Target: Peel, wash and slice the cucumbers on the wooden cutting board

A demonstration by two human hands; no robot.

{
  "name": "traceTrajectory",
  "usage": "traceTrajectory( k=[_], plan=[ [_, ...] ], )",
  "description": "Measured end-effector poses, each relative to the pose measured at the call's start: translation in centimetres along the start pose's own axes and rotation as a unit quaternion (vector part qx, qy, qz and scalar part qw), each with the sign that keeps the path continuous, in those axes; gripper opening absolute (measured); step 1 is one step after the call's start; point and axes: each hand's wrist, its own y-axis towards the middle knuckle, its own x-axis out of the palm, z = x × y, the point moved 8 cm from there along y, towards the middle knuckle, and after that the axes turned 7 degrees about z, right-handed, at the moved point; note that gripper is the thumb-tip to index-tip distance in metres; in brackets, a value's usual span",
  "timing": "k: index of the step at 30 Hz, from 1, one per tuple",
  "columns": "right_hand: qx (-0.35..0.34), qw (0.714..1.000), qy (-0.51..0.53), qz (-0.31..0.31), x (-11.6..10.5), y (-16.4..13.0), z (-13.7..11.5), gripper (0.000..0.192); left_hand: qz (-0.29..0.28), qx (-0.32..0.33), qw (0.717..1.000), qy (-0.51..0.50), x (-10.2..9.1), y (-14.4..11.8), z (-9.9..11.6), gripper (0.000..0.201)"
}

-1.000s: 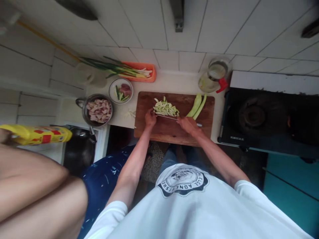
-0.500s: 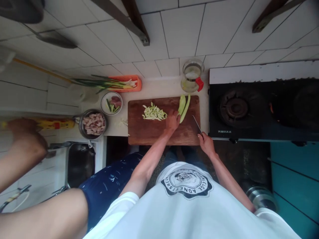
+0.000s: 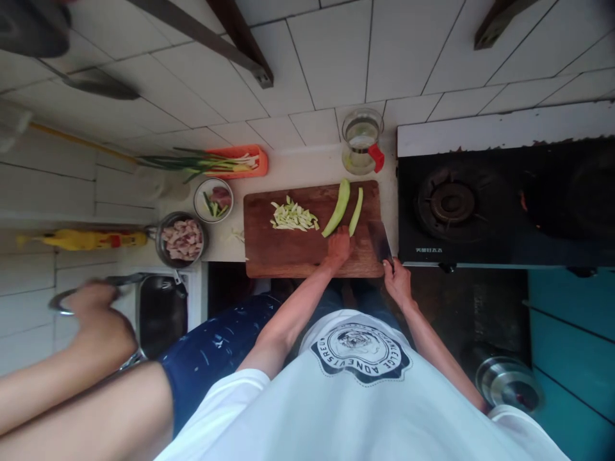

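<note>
My left hand is on the cutting board, its fingers curled at the lower end of a narrow pale green zucchini piece. Just left of that lies a longer, wider zucchini piece, slanting. A heap of cut zucchini strips sits on the board's left half. With my right hand I grip the handle of a cleaver. Its blade lies low over the board's right edge, its broad side turned up.
Behind the board stands a glass jug with a red handle. To the left are an orange basket of scallions, a plate of meat and greens, and a pot of meat pieces. A gas stove adjoins right. Another person's hand is over the sink.
The two zucchini pieces have come apart, the wider one shifting left. My left hand has moved down and right. The cleaver's blade has turned flatter. The other person's hand has left the yellow object.
</note>
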Motion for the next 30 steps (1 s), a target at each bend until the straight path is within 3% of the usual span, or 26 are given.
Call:
traceTrajectory(
  k=[3, 7, 11, 14, 17, 21, 30],
  plan=[
    [-0.016, 1.0, 0.006, -0.008, 0.0, 0.5, -0.6, 0.043, -0.016, 0.023, 0.999, -0.019, -0.2, -3.9, -3.7, 0.029],
    [-0.038, 0.997, -0.001, -0.062, 1.3, 0.9, -1.8, 0.043, 0.004, 0.026, 1.0, -0.014, -1.9, -7.8, -11.1, 0.03],
    [-0.039, 0.994, 0.03, -0.094, 3.4, 0.7, -2.8, 0.041, 0.039, -0.008, 0.999, 0.002, -4.1, -9.2, -18.1, 0.042],
    [0.038, 0.988, 0.101, -0.11, 5.5, -0.2, -2.2, 0.045, 0.059, -0.007, 0.998, -0.019, -4.8, -9.7, -20.3, 0.048],
    [0.138, 0.967, 0.188, -0.104, 7.7, -1.8, -0.8, 0.052, 0.084, 0.01, 0.996, -0.04, -4.6, -10.5, -19.6, 0.052],
    [0.21, 0.943, 0.248, -0.066, 9.8, -4.1, 0.6, 0.058, 0.08, 0.055, 0.995, -0.035, -3.1, -11.2, -16.5, 0.056],
    [0.235, 0.935, 0.267, -0.02, 11.9, -6.1, 0.6, 0.058, 0.032, 0.205, 0.978, -0.012, -0.3, -10.9, -10.5, 0.075]
  ],
)
